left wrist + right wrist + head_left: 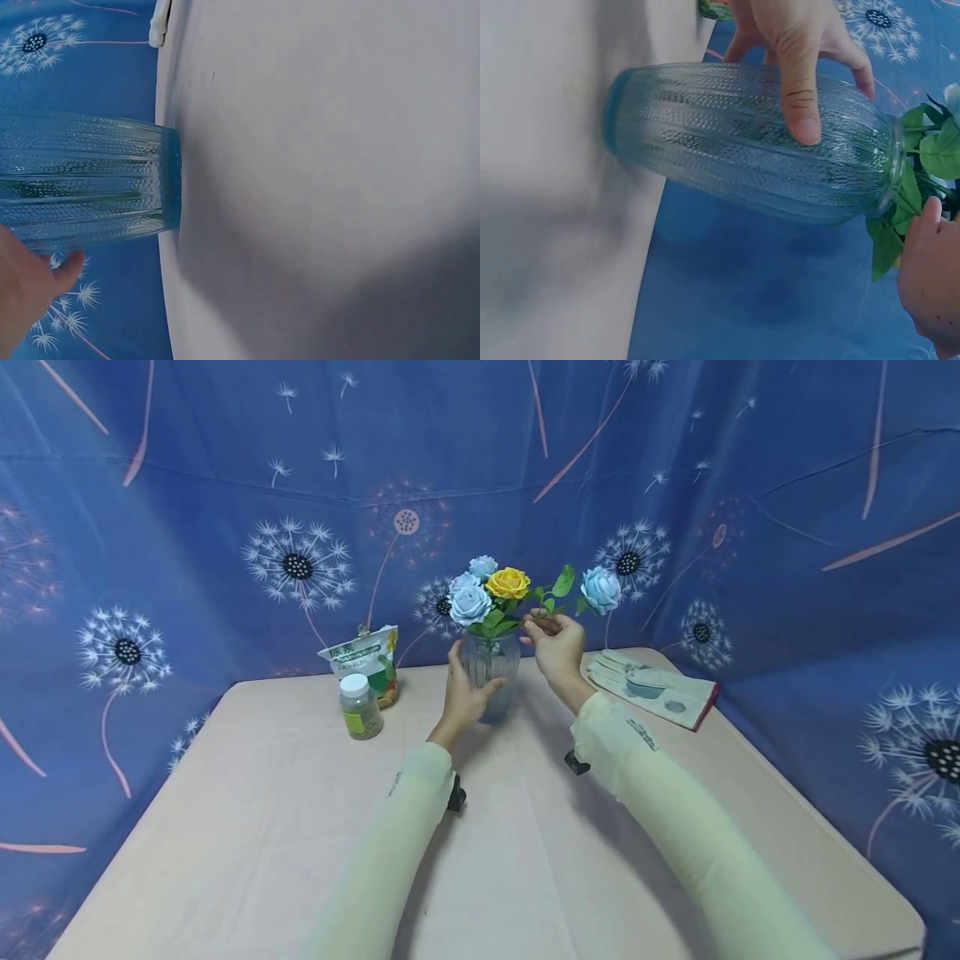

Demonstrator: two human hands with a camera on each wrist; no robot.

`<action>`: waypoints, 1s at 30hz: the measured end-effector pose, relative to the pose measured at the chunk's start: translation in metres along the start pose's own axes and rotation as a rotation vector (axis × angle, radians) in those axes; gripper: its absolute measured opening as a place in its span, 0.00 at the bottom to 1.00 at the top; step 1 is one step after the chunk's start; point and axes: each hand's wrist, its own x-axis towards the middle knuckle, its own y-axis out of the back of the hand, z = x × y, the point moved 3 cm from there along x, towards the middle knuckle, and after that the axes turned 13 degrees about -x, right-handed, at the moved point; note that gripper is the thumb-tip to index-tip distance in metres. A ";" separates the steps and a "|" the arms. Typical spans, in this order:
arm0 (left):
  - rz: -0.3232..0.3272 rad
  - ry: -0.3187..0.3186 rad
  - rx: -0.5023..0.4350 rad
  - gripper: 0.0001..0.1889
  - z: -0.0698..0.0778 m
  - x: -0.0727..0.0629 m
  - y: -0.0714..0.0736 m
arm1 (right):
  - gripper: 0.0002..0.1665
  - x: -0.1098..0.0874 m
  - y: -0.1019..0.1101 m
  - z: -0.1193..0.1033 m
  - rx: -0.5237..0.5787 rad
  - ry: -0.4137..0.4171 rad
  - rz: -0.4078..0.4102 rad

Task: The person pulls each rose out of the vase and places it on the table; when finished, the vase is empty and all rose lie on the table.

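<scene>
A ribbed clear glass vase (504, 681) stands on the table, also visible as the bluish vase (82, 176) in the left wrist view. My left hand (463, 689) grips its side, thumb across the front, as the right wrist view shows. Several light blue roses (470, 605) and a yellow rose (508, 582) rise from its mouth. Beside the mouth, my right hand (558, 647) pinches the leafy stem of another blue rose (601, 590), whose bloom leans out to the right. In the right wrist view, green leaves (886, 247) hang over the vase rim; the fingertips are partly hidden.
Left of the vase are a white-capped jar (362, 708) and a green-and-white pouch (378, 664) behind it. Pale work gloves (652, 687) with a red edge lie at right. A blue patterned curtain (480, 435) hangs behind the pale-covered table (285, 827).
</scene>
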 end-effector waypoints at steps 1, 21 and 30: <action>-0.006 -0.006 -0.004 0.54 0.000 0.000 0.000 | 0.12 -0.001 0.000 0.000 -0.006 -0.014 -0.007; -0.002 0.035 0.001 0.56 -0.002 -0.001 0.000 | 0.10 -0.005 0.011 0.000 -0.022 0.079 -0.017; 0.025 0.029 0.011 0.55 -0.002 -0.001 0.003 | 0.08 -0.003 0.002 -0.002 0.033 0.059 -0.079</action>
